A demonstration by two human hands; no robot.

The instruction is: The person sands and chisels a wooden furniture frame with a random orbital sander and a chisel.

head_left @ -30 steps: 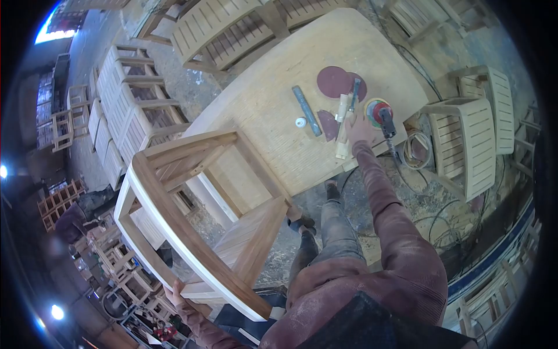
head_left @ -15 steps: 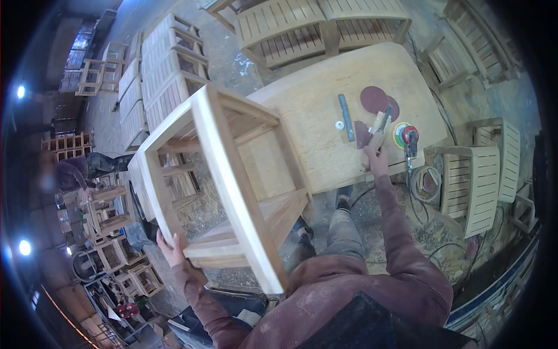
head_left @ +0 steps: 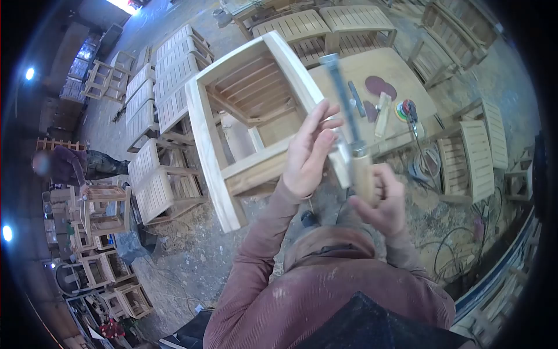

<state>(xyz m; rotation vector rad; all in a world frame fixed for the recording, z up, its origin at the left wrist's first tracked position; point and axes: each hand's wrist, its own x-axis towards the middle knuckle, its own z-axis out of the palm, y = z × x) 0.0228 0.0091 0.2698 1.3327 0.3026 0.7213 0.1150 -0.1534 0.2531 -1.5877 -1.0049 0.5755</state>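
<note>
I see a maroon top (head_left: 325,291), finely ribbed and dusted pale in patches. Its left sleeve (head_left: 256,250), at seven o'clock, is long and creased; the right sleeve (head_left: 401,250), at four, looks paler near the wrist. A black pointed piece (head_left: 363,323), which I cannot identify, overlaps the top at five. I also spot a dark shoe (head_left: 309,220).

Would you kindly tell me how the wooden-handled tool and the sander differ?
The wooden-handled tool is held up in the right grip, whereas the sander rests on the table. The wooden-handled tool is long and slender with a blue-grey shaft; the sander is squat and rounded, with red and green parts.
</note>
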